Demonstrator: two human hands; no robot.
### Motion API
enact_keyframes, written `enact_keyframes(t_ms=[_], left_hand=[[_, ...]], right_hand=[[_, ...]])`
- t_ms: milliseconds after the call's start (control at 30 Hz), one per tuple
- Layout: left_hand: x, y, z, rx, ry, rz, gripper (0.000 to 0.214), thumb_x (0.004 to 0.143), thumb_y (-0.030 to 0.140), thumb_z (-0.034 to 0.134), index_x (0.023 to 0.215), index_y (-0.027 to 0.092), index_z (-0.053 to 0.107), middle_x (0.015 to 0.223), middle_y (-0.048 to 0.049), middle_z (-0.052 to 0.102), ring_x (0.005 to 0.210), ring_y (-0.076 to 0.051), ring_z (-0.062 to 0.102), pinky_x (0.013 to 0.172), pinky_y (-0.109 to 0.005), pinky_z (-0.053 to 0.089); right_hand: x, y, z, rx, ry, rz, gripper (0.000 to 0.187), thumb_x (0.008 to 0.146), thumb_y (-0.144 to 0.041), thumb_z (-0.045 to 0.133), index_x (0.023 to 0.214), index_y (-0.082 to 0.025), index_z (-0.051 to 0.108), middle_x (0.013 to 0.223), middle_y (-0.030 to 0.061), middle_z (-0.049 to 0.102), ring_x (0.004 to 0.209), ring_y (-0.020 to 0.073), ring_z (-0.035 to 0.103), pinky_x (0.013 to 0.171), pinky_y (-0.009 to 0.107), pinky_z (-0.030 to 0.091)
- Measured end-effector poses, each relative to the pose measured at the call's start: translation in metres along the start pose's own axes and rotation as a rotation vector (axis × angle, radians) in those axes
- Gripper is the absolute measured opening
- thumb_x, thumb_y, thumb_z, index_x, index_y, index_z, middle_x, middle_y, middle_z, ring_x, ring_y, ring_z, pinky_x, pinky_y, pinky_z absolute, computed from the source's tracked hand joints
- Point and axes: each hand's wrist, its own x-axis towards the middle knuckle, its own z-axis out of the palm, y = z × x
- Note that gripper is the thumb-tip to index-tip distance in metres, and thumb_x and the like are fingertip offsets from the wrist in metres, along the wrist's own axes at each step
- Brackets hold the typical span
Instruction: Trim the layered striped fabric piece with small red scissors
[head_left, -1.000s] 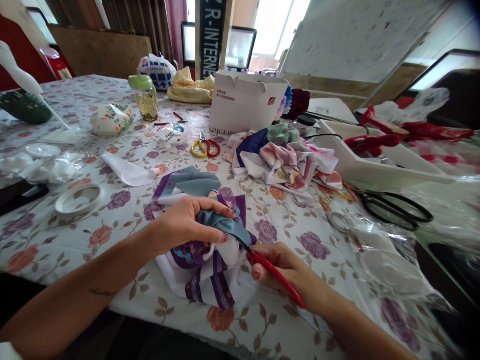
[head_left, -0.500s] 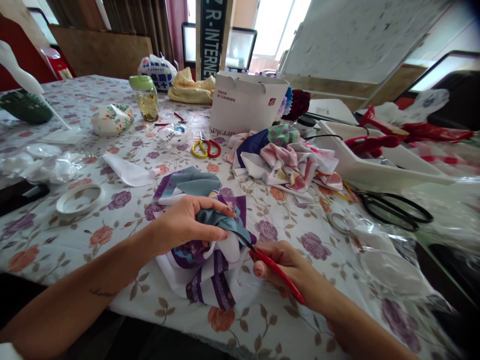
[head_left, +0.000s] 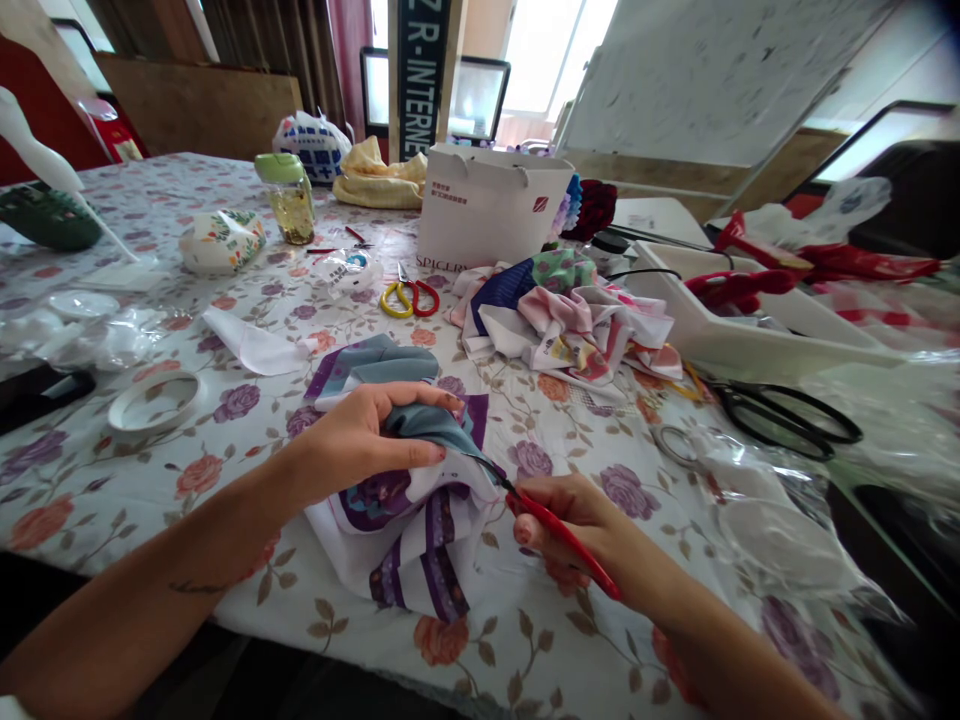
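Note:
A bunched piece of fabric (head_left: 431, 427), grey-blue outside with white and purple printed parts, lies in front of me. My left hand (head_left: 390, 425) grips its grey-blue fold between thumb and fingers. Red-handled pliers (head_left: 566, 535) with narrow dark jaws are in my right hand (head_left: 574, 520), fingers wrapped around the handles. The jaws reach up-left to the edge of the grey-blue fold, touching it; their very tips are hidden by cloth. White cloth with purple printed bands (head_left: 427, 560) spreads below, on the flowered tablecloth (head_left: 570, 640).
Beyond the fabric lie yellow-and-red-handled scissors (head_left: 409, 297) and a heap of cloth scraps (head_left: 570, 320). Black-handled scissors (head_left: 787, 420) and clear plastic packaging (head_left: 780, 520) are at right, near a white tray (head_left: 780, 345). A tape roll (head_left: 155, 402) sits left. Behind stands a paper bag (head_left: 491, 205).
The pliers have shifted slightly right and down, and the grey-blue fold now looks stretched toward their jaws. My left hand has moved slightly left, still gripping the fabric.

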Motion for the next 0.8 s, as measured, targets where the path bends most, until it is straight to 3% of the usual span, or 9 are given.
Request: enact_keyframes(t_ms=[333, 500, 800], left_hand=[[0.0002, -0.0032, 0.0030, 0.005, -0.083, -0.008, 0.036, 0.081, 0.027, 0.069, 0.116, 0.020, 0.067, 0.078, -0.0004, 0.066, 0.065, -0.012, 0.058, 0.057, -0.020, 0.043], [0.0010, -0.0024, 0.0049, -0.089, -0.074, -0.062, 0.049, 0.069, 0.023, 0.081, 0.115, 0.019, 0.065, 0.078, 0.0007, 0.067, 0.065, -0.011, 0.058, 0.064, -0.021, 0.045], [0.0020, -0.0047, 0.0082, -0.144, -0.011, -0.064, 0.045, 0.063, 0.018, 0.084, 0.106, 0.018, 0.069, 0.073, 0.0027, 0.066, 0.062, -0.010, 0.058, 0.063, -0.022, 0.046]], right_hand=[[0.0010, -0.0015, 0.0054, 0.010, 0.010, -0.010, 0.051, 0.073, -0.056, 0.075, 0.060, -0.020, 0.040, 0.050, -0.0094, 0.029, 0.040, 0.0051, 0.027, 0.036, 0.019, 0.018], [0.0026, -0.0003, 0.0073, 0.022, 0.009, 0.007, 0.053, 0.073, -0.059, 0.074, 0.060, -0.020, 0.040, 0.048, -0.0101, 0.028, 0.039, 0.0046, 0.024, 0.036, 0.020, 0.016], [0.0047, 0.0032, 0.0097, 0.026, 0.010, -0.004, 0.055, 0.072, -0.065, 0.071, 0.061, -0.021, 0.041, 0.046, -0.0106, 0.028, 0.039, 0.0050, 0.023, 0.037, 0.021, 0.013]])
